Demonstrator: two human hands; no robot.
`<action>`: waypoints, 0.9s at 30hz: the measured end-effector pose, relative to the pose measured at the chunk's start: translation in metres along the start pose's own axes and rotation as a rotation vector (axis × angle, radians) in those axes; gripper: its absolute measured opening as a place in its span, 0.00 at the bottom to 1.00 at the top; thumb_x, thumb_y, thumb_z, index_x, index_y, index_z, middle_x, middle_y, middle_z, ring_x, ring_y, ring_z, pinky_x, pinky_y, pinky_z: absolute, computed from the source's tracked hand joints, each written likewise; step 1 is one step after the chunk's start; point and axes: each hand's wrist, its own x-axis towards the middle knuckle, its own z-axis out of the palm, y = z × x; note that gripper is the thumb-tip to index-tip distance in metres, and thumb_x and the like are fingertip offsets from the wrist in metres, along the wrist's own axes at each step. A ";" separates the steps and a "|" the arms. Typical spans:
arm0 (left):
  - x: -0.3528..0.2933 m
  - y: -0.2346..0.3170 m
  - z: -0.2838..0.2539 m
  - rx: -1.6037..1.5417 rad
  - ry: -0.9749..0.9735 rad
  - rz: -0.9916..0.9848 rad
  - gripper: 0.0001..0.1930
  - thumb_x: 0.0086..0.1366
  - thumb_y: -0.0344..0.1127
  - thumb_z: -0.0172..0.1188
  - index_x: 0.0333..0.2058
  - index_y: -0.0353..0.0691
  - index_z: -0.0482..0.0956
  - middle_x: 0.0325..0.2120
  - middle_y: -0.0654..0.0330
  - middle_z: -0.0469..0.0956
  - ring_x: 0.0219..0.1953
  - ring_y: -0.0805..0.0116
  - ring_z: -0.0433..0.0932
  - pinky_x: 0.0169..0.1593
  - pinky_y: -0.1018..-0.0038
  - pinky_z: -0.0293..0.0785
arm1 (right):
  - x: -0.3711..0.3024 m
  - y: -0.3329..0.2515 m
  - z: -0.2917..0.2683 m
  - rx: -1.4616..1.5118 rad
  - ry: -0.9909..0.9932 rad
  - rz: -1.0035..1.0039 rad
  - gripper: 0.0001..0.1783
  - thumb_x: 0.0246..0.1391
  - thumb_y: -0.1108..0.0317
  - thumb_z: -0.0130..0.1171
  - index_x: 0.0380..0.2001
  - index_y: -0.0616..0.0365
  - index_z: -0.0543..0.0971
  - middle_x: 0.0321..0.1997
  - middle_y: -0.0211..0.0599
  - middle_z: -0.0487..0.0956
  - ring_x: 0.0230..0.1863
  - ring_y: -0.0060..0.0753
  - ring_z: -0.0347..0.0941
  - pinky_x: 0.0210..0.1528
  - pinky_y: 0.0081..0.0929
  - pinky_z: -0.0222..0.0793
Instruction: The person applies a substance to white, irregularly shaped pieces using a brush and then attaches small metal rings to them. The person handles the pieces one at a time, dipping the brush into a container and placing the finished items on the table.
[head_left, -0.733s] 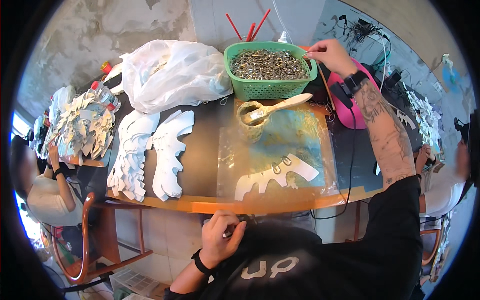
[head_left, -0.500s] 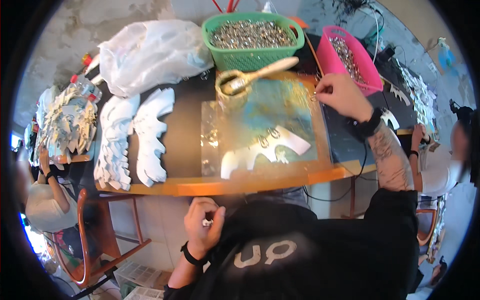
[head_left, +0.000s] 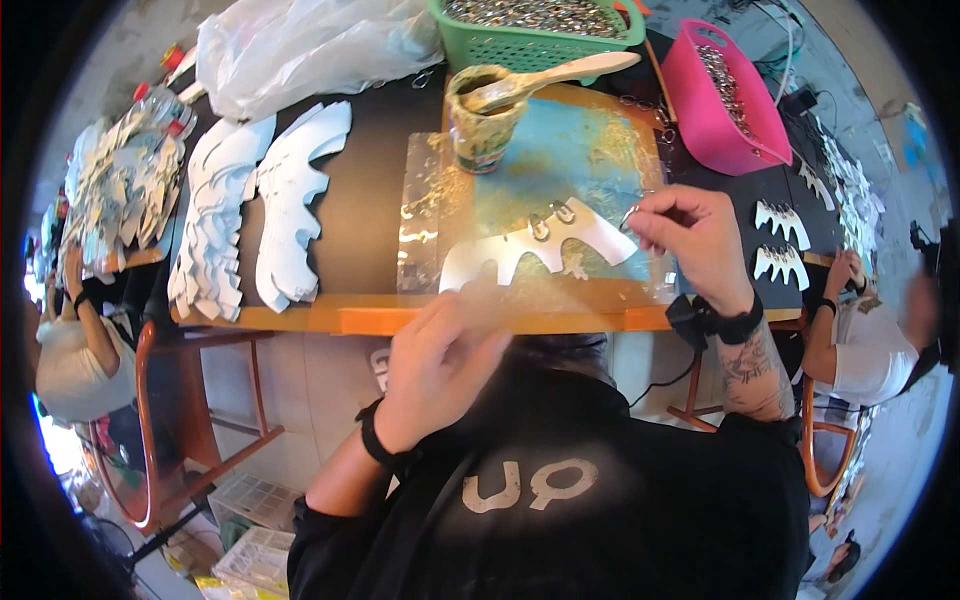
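Note:
A white scalloped piece (head_left: 600, 235), cut like a comb of curved points, lies at the front of a smeared mat (head_left: 590, 150). Small metal rings (head_left: 541, 229) sit along its upper edge. Beside its right end, my right hand (head_left: 692, 240) is closed in a pinch on a small metal ring (head_left: 629, 216). My left hand (head_left: 437, 362) is over the table's front edge, near the piece's left end. Motion smears its fingers, so I cannot make out whether it holds anything. Behind the piece stands a glue-crusted pot (head_left: 486, 135) with a wooden-handled brush (head_left: 560, 72) across its mouth.
A green basket (head_left: 540, 48) and a pink basket (head_left: 722, 130) hold many metal pieces. Stacked white pieces (head_left: 292, 210) and a plastic bag (head_left: 310, 55) occupy the left. Finished-looking ringed pieces (head_left: 780, 268) lie right. People work at both sides.
My right hand has come from beside the pink basket toward the white piece, carrying a ring. My left hand has risen from below the table edge. The whole view has shifted.

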 end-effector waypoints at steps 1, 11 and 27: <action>0.006 0.001 0.005 -0.050 -0.019 -0.023 0.06 0.64 0.25 0.69 0.38 0.35 0.81 0.31 0.61 0.79 0.27 0.76 0.73 0.31 0.80 0.68 | -0.005 -0.009 0.011 0.087 -0.063 0.064 0.06 0.59 0.75 0.70 0.39 0.66 0.88 0.31 0.31 0.86 0.32 0.15 0.77 0.35 0.16 0.71; 0.013 -0.012 0.027 -0.178 -0.056 -0.040 0.03 0.70 0.26 0.64 0.39 0.33 0.83 0.33 0.58 0.81 0.27 0.72 0.75 0.32 0.76 0.68 | -0.016 -0.021 0.074 0.031 -0.258 -0.046 0.06 0.57 0.76 0.72 0.38 0.64 0.88 0.34 0.34 0.86 0.35 0.18 0.80 0.38 0.18 0.74; -0.013 -0.023 0.028 0.615 -0.162 0.240 0.26 0.62 0.48 0.70 0.52 0.37 0.80 0.59 0.50 0.75 0.64 0.49 0.71 0.67 0.46 0.64 | 0.058 0.007 0.105 -0.784 -0.137 -0.434 0.07 0.54 0.68 0.71 0.35 0.60 0.86 0.34 0.36 0.85 0.30 0.43 0.78 0.35 0.35 0.74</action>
